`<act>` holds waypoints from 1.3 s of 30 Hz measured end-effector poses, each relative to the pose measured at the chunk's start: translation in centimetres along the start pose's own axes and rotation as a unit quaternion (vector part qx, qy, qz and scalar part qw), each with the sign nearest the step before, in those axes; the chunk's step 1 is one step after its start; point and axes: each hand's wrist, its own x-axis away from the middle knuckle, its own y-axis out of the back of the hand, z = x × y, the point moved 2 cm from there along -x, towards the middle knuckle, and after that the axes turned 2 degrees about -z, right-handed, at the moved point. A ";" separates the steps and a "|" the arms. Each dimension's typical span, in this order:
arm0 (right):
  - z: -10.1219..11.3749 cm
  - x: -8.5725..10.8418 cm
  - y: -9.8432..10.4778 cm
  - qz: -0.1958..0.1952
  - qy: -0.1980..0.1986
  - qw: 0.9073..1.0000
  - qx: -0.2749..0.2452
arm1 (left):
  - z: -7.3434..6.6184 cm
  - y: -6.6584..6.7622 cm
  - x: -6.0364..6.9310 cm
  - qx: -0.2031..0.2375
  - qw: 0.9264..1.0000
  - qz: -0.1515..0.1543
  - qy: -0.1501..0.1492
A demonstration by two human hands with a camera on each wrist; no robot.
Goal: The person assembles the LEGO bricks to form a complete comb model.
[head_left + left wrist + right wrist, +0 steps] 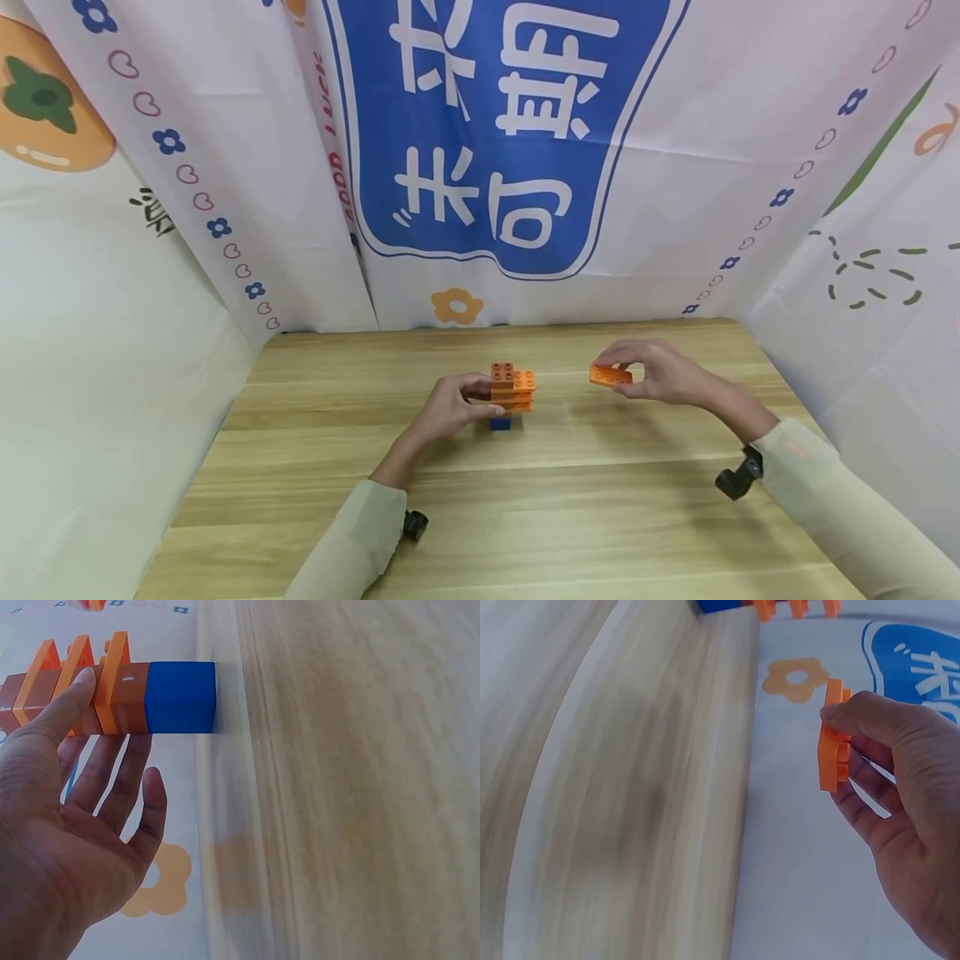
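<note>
Near the middle of the table in the head view stands a stack of toy building bricks, brown ones alternating with thin orange ones. A blue brick forms its base, and the orange bricks stick out to one side. My left hand grips the stack from its left, with the thumb on the near side and fingers behind. To the right, apart from the stack, my right hand pinches a thin orange brick between thumb and fingers. Its studs face the palm in the right wrist view.
The wooden table extends around both hands. A white printed cloth with a blue patch hangs behind its back edge, and cloth walls rise at both sides. Black wrist cameras sit at the sleeves.
</note>
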 end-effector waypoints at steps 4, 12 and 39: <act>1.0 -1.0 -0.1 0.009 0.009 1.000 -0.005 | 0.0 0.0 0.0 -0.005 1.000 -0.003 -0.002; 2.7 -2.9 -0.2 0.030 0.024 0.999 -0.007 | -0.1 0.0 0.1 -0.001 1.000 -0.002 -0.003; 6.2 -8.3 -1.8 0.022 0.088 0.995 -0.042 | 0.2 0.0 -0.2 0.006 1.000 0.003 -0.006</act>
